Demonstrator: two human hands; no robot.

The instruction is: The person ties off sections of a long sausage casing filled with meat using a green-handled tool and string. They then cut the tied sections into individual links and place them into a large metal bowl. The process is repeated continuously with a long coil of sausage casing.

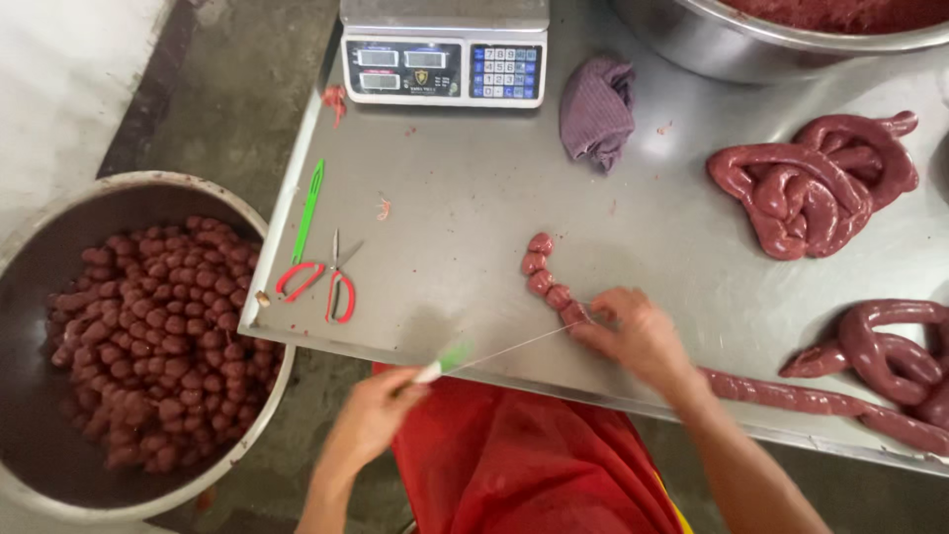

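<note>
Left hand (pixel 371 415) grips needle (pixel 442 363) | basin (pixel 30 267) holds sausage balls (pixel 158 326)

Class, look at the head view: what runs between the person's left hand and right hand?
A taut thin string runs from the left hand to the right hand at the sausage links.

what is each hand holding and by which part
Left hand grips a green-and-white tool by its end; right hand pinches the sausage at the string.

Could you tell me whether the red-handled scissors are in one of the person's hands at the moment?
No, the red-handled scissors lie on the metal table, apart from the left hand and the right hand.
</note>
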